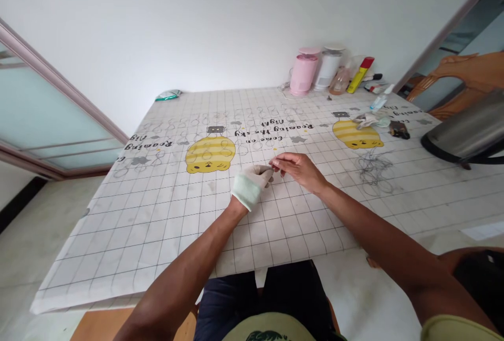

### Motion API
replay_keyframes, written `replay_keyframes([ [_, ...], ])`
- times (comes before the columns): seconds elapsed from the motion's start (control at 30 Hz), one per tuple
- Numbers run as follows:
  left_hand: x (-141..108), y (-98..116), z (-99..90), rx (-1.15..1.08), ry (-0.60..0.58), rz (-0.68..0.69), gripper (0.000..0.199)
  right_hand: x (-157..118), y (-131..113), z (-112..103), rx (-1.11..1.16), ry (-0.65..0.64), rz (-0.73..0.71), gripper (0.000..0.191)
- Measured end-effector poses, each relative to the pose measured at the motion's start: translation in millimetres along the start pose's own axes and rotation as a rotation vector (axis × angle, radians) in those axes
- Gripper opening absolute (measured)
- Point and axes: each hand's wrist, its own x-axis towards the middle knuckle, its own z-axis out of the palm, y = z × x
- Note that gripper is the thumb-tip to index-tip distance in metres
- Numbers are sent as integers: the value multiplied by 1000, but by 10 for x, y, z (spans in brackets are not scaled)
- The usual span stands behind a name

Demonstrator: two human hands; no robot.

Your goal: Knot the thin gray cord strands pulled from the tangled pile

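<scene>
My left hand (254, 181), in a pale glove with a mint cuff, is closed in a pinch near the middle of the table. Right beside it, my bare right hand (301, 172) pinches with thumb and forefinger. Between the fingertips a thin wire (282, 177) shows only in part; its shape is mostly hidden. Beyond my hands, thin wires bent into figure-eight shapes (226, 148) lie in rows across the tablecloth. To the right of my right hand sits a loose tangle of thin wire loops (378, 172).
A checked tablecloth (165, 236) covers the table. Along the back stand a pink cylinder (303, 74), a white cylinder (327, 71) and a yellow-red can (360, 76). At right are a crumpled glove (372, 119), a black object (399, 129) and a metal kettle (466, 130). A green packet (168, 95) lies back left.
</scene>
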Motion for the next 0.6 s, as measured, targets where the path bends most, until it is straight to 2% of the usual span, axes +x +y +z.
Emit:
replay_keyframes([
  [0.1,5,22,-8,-2,-1,-53,24,63,98,84,121,30,-7,29],
  [0.3,3,5,-27,-7,-31,-41,26,92,198,119,294,156,13,19],
  [0.4,-13,16,-29,8,-35,-57,24,104,207,87,328,198,12,19],
  [0.6,-45,38,-22,77,-58,-34,24,89,228,37,317,195,9,24],
])
